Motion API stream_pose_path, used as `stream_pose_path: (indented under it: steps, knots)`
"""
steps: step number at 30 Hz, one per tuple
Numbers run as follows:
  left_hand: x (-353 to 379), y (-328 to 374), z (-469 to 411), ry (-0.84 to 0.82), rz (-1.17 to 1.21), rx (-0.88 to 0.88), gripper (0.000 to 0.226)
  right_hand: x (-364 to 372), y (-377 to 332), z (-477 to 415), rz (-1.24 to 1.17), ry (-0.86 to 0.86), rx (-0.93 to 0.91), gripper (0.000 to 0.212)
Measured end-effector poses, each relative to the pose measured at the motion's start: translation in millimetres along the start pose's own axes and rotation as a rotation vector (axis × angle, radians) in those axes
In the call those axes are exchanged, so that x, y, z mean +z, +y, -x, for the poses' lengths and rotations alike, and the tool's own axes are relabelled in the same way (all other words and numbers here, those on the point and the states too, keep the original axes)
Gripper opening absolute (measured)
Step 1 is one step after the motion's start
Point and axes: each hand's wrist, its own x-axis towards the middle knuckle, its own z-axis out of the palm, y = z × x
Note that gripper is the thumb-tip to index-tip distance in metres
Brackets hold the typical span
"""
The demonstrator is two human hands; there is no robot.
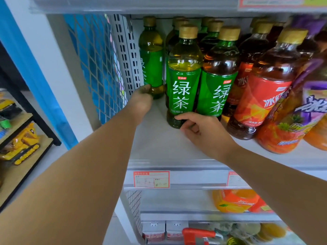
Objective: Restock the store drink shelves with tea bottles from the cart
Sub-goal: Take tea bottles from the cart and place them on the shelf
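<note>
Gripped base of rear green tea bottle [152,55] with left hand [141,101]; held base of front green tea bottle [184,76] with right hand [205,133], both upright on shelf [159,144].

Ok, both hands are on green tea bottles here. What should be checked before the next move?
1. Grip of the left hand round the base of the back-left green bottle: ok.
2. Hold of the right hand at the base of the front green bottle: ok.
3. Both bottles upright: ok.
4. Bare shelf in front of the back-left green bottle, room to bring it forward: ok.
5. Its label facing out: not ok, turned sideways.
6. Its foot flat on the shelf: cannot tell, the hand covers it.
</note>
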Motion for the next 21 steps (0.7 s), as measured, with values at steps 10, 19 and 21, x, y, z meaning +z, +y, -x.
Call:
stream_pose_path:
  steps: [10, 19, 21]
  knots:
    - [-6.2, -8.2, 115.1, 0.098, 0.031, 0.295, 0.032, -16.0, -24.9, 38.0, 0.087, 0.064, -0.060, 0.026]
    - [54.3, -65.8, 246.5, -0.220, -0.187, 0.318, 0.035, -39.5, -11.1, 197.4, 0.167, -0.016, 0.061, 0.018]
    - [77.7, -91.6, 260.7, -0.359, -0.265, 0.225, 0.025, -43.1, 12.3, 236.3, 0.157, -0.090, 0.197, 0.018]
